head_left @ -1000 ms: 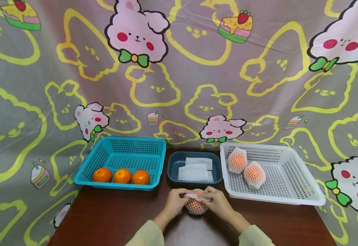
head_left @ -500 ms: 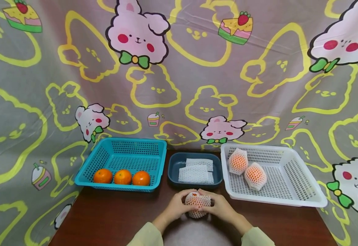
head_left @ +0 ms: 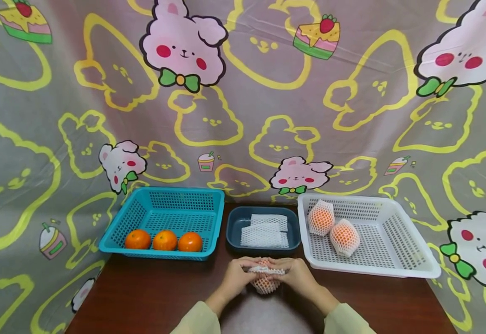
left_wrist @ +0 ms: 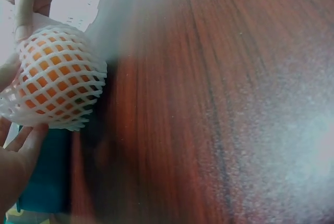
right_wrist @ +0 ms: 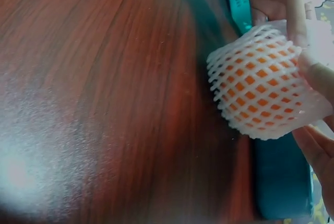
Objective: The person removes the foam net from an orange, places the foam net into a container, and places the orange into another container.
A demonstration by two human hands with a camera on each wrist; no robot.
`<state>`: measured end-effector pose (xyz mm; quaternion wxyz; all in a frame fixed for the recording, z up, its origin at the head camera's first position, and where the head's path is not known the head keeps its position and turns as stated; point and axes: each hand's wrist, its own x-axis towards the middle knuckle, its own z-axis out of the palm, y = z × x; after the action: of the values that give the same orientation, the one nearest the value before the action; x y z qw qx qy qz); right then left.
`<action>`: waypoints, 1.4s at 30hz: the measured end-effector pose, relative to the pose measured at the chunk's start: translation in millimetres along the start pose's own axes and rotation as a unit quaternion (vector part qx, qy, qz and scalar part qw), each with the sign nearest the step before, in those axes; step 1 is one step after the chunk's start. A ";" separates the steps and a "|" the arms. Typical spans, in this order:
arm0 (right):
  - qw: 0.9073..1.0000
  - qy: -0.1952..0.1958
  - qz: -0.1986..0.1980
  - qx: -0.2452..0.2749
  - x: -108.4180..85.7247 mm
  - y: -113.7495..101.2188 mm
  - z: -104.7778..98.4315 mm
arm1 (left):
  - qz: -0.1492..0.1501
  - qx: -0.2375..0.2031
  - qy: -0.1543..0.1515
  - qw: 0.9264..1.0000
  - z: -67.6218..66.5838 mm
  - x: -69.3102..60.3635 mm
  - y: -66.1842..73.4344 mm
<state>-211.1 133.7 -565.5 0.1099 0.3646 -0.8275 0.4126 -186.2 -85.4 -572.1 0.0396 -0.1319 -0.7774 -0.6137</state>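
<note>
An orange (head_left: 266, 283) in a white foam net sleeve (right_wrist: 261, 85) is held between both hands at the front middle of the table. My left hand (head_left: 235, 277) pinches the sleeve's upper edge from the left, thumb toward me. From the right, my right hand (head_left: 299, 277) pinches the same edge. Mesh covers the fruit's lower body in both wrist views, with orange peel showing through its diamond gaps. In the head view the sleeve's rim is drawn into a band across the top, and the fingertips are partly hidden behind it.
Behind the hands is a dark blue tray (head_left: 234, 245) with several flat foam sleeves (head_left: 261, 235). The teal basket (head_left: 184, 217) at left holds three bare oranges (head_left: 165, 240). Two sleeved oranges (head_left: 345, 237) lie in the white basket (head_left: 397, 246) at right. A patterned curtain (head_left: 243, 102) hangs behind.
Half a second ago both hands cupped the sleeved orange's sides with its top showing. Now the fingers pinch the sleeve's rim, which stretches across the top as it did one second ago.
</note>
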 end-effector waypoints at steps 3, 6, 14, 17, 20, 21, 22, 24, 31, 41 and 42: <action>0.999 0.019 -0.023 -0.015 2.9 -1.3 0.5 | 0.003 0.007 0.012 1.000 -0.7 1.1 0.5; 0.998 0.035 -0.038 -0.028 4.1 -3.5 1.1 | -0.004 0.025 0.026 0.999 -1.0 1.7 0.4; 0.993 0.084 -0.060 -0.057 5.7 -7.9 6.4 | -0.015 0.042 0.064 0.997 0.4 1.8 2.6; 0.991 0.099 -0.064 -0.056 5.3 -8.9 7.7 | -0.015 0.037 0.068 0.997 1.2 1.8 4.2; 0.992 0.100 -0.060 -0.041 4.7 -9.1 8.4 | -0.020 0.030 0.068 0.997 1.5 1.8 4.8; 0.994 0.094 -0.054 -0.032 4.6 -8.9 8.3 | -0.022 0.028 0.068 0.997 1.4 2.0 4.4; 0.995 0.085 -0.045 -0.023 4.6 -8.4 8.0 | -0.023 0.026 0.067 0.997 0.9 2.1 4.3; 0.998 0.059 -0.020 -0.009 4.1 -6.5 6.9 | -0.025 0.022 0.061 0.998 -0.5 1.9 4.3; 0.996 -0.052 0.077 -0.007 -2.5 1.2 3.1 | -0.017 0.010 0.012 1.000 -7.5 -1.7 4.6; 0.998 -0.009 0.057 0.030 -3.0 6.5 7.6 | -0.020 0.019 -0.035 0.999 -9.1 -0.6 -4.4; 0.998 -0.005 0.053 0.033 -3.1 6.6 7.8 | -0.020 0.022 -0.031 0.999 -8.6 -0.4 -4.7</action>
<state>-212.6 132.0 -575.9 0.0713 0.3256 -0.8321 0.4433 -187.9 -94.8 -574.5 0.0054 -0.1345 -0.7938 -0.5930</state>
